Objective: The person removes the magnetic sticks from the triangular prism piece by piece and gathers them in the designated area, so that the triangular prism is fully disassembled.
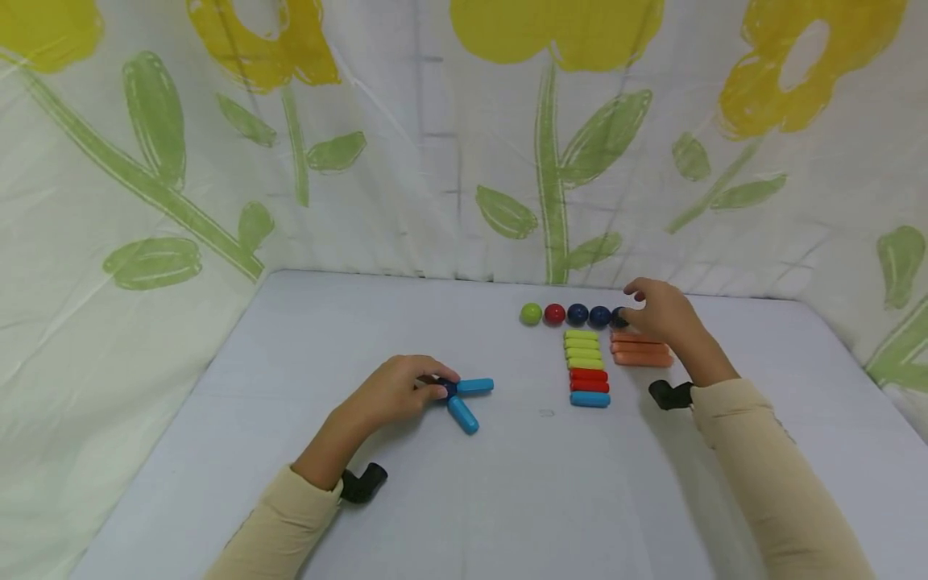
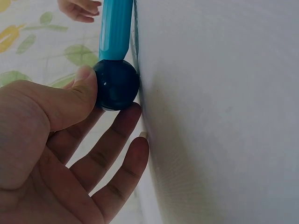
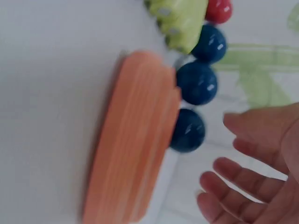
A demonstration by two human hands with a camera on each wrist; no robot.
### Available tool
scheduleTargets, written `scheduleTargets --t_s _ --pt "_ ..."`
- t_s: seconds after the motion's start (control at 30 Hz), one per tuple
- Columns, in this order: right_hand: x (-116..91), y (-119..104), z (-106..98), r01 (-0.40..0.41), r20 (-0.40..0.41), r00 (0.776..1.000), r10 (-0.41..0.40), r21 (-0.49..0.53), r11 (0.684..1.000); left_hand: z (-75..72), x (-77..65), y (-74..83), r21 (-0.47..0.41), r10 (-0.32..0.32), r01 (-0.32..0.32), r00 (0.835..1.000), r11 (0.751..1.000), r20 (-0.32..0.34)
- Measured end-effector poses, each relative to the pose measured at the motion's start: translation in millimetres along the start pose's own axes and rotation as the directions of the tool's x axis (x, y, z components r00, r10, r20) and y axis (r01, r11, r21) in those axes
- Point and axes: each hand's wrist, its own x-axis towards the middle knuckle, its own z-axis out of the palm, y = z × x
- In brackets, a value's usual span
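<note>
My left hand [image 1: 395, 392] pinches a dark blue ball [image 2: 117, 86] between thumb and fingers, low over the table. Two light blue rods, one pointing right [image 1: 476, 386] and one toward the near side [image 1: 463, 416], are joined to that ball. At the back right, my right hand [image 1: 663, 312] hovers beside the last dark blue ball [image 3: 189, 131] of a row. In the right wrist view its fingers [image 3: 250, 179] are spread and apart from the ball. Just in front of this ball lie several orange rods [image 3: 131, 144] side by side.
Two more dark blue balls [image 1: 577, 314], a red ball [image 1: 554, 314] and a green ball [image 1: 531, 314] continue the row leftward. Below them are stacked yellow-green rods [image 1: 582, 343], red rods [image 1: 589, 381] and one blue rod [image 1: 590, 399]. A flowered cloth [image 1: 406, 201] hangs behind the white table [image 1: 507, 499].
</note>
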Motion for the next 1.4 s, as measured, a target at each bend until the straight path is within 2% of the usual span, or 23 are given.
scheduleTargets --t_s 0.13,0.23,0.37,0.5,0.67,0.8,1.03,1.2,1.4 --pt "-8.4 -20.0 4.2 0.108 -0.09 0.99 -0.106 0.016 0.994 0.0 -0.1 -1.0 -0.002 -0.001 0.001 1.0 1.0 0.001" --pt "-16.6 -45.5 14.6 0.219 -0.094 0.971 -0.218 0.01 0.976 0.0 0.0 -1.1 -0.004 0.0 0.0 1.0 1.0 0.001" --pt "-29.2 -86.9 33.0 0.366 -0.029 0.93 -0.366 0.019 0.93 0.4 0.5 -0.8 -0.006 0.004 -0.004 1.0 1.0 -0.001" --pt "-39.0 -126.2 55.1 0.489 0.053 0.87 -0.49 0.04 0.871 1.2 1.4 -2.2 0.0 0.026 -0.026 1.0 1.0 -0.016" --pt "-42.3 -160.6 82.8 0.543 0.153 0.825 -0.544 0.054 0.838 -0.1 0.8 -3.6 -0.008 0.062 -0.062 0.998 0.998 -0.019" --pt "-39.4 -171.8 100.1 0.566 0.161 0.806 -0.569 0.072 0.822 -0.9 0.5 -4.3 -0.027 0.076 -0.076 0.997 0.997 -0.008" --pt "-41.2 -171.7 102.7 0.551 0.164 0.81 -0.563 0.119 0.826 -2.1 1.3 -3.1 -0.007 0.077 -0.077 0.997 0.997 -0.017" --pt "-52.5 -158.4 95.6 0.497 0.23 0.83 -0.509 0.11 0.861 -1.2 0.3 -1.8 0.0 0.051 -0.051 0.999 0.999 -0.01" --pt "-77.8 -131.8 81.7 0.418 0.266 0.862 -0.431 0.107 0.902 -1.0 0.3 -0.1 -0.001 0.028 -0.028 1.0 1.0 -0.009"
